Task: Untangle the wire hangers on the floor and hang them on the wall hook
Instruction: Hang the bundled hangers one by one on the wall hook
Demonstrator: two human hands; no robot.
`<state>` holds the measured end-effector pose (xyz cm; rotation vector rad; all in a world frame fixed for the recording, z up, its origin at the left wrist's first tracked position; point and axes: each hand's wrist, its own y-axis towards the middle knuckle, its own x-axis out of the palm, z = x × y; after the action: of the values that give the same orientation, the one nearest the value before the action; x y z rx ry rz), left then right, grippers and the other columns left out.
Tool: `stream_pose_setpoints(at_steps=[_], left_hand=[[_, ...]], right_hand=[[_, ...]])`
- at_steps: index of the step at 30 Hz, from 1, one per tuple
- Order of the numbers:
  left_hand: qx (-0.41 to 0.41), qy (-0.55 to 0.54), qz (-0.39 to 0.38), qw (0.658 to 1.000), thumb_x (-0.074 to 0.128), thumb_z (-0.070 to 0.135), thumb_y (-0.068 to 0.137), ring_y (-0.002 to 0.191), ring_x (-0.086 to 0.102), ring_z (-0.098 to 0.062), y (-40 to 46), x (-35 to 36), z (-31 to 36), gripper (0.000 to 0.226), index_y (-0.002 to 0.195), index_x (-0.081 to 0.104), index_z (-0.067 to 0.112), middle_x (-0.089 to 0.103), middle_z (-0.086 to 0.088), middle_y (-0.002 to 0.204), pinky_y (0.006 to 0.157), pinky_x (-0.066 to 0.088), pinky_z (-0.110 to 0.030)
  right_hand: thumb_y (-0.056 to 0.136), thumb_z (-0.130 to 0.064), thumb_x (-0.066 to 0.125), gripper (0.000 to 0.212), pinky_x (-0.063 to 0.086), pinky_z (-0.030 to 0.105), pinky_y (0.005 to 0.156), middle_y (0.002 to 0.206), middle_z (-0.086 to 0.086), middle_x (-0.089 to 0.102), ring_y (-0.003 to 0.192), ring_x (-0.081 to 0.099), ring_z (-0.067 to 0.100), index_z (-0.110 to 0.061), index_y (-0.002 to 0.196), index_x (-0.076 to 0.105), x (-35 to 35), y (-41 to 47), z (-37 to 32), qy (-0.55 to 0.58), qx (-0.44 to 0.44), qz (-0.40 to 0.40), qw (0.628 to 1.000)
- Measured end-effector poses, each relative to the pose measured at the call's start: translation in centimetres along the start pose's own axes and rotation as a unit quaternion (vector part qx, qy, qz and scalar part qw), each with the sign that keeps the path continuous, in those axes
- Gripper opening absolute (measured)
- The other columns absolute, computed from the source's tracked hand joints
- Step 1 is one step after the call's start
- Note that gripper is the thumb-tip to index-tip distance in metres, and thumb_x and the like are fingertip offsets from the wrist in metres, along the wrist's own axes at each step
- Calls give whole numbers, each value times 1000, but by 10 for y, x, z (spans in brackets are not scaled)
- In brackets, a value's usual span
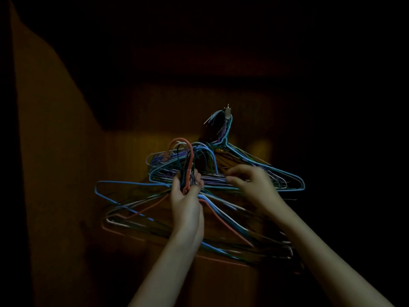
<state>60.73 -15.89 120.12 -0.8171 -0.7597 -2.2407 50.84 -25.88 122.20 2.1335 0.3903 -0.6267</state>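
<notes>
A bundle of wire hangers [212, 220] is gripped at the necks by the left hand [187, 196], the fingers and thumb being curled round the gathered stems. Above this grip the hooks of the bundle are fanned out, an orange hook [180, 149] being the most prominent among blue and pale ones. Below and to both sides of the grip the shoulders and bars of the held hangers are spread. The scene is very dimly lit.

Up and to the right of the grip, a second group of hangers [261, 173] is seen already hung on the wall hook [228, 111], fixed to a brown wall [66, 173]. The right hand [250, 182] is held just right of the grip, its fingers curled at the bars of the hung group; whether a wire is actually pinched cannot be told.
</notes>
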Motion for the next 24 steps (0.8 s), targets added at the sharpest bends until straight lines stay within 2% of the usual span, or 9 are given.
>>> stream_pose_setpoints(at_steps=[4, 8, 11, 15, 17, 19, 20, 22, 24], left_hand=[[-8, 5, 4, 1000, 41, -13, 92, 93, 59, -12, -6, -1, -4, 44, 128, 48, 10, 61, -7, 104, 86, 47, -23], [-23, 18, -3, 1000, 44, -12, 91, 95, 59, -12, -14, -4, -5, 45, 130, 49, 11, 62, -6, 104, 86, 46, -24], [-30, 26, -6, 999, 44, -11, 92, 100, 59, -11, -21, -5, -2, 42, 118, 52, 20, 63, -4, 109, 85, 45, -22], [-44, 40, 11, 998, 42, -13, 92, 91, 58, -11, -27, -5, 0, 41, 95, 51, 27, 59, 0, 95, 86, 43, -25], [-48, 22, 24, 998, 41, -15, 92, 92, 59, -14, -29, -6, 0, 37, 107, 53, 17, 58, -3, 95, 95, 43, -29], [-51, 2, 35, 998, 40, -14, 93, 100, 58, -19, -30, -7, 3, 48, 135, 40, 9, 58, -5, 97, 103, 39, -32], [-52, -2, 39, 998, 40, -13, 93, 104, 56, -21, -30, -8, 3, 54, 142, 32, 8, 58, -5, 97, 104, 39, -33], [-55, -6, 33, 998, 40, -14, 92, 106, 56, -22, -34, -7, 5, 57, 144, 29, 7, 58, -6, 98, 105, 39, -34], [-65, -4, 20, 998, 40, -15, 92, 104, 58, -21, -40, -6, 3, 52, 139, 37, 7, 59, -8, 101, 101, 41, -33]], right_hand=[[92, -21, 56, 13, 44, 8, 71, 86, -14, 61, 81, 57, -5, -19, 100, 66, 10, -19, -9, 54, 9, -130, 990], [94, -21, 54, 17, 44, 7, 70, 93, -3, 67, 85, 61, 3, -15, 101, 68, 11, -28, -15, 86, 19, -172, 981], [95, -20, 52, 15, 44, 14, 72, 88, -3, 65, 81, 59, 5, -16, 94, 67, 12, -31, -17, 66, 12, -164, 984], [98, -16, 45, 20, 45, 22, 67, 75, -5, 57, 70, 55, 8, -22, 83, 58, 10, -34, -14, 118, 51, -92, 987], [98, -15, 45, 22, 42, 19, 66, 76, -6, 56, 72, 54, 8, -24, 81, 57, 3, -33, -10, 105, 48, -55, 992], [97, -16, 48, 22, 39, 18, 66, 76, -9, 56, 73, 52, 4, -26, 79, 57, -6, -34, -4, 93, 38, -35, 994], [96, -18, 49, 21, 38, 19, 67, 77, -10, 56, 73, 51, 3, -26, 79, 57, -10, -35, 0, 96, 39, -32, 994], [93, -23, 55, 13, 40, 24, 71, 81, -8, 58, 78, 55, 6, -26, 81, 59, -15, -37, 4, 103, 43, -42, 993], [89, -30, 60, 4, 48, 29, 75, 87, -6, 62, 83, 60, 10, -28, 85, 60, -16, -39, 3, 83, 34, -49, 995]])
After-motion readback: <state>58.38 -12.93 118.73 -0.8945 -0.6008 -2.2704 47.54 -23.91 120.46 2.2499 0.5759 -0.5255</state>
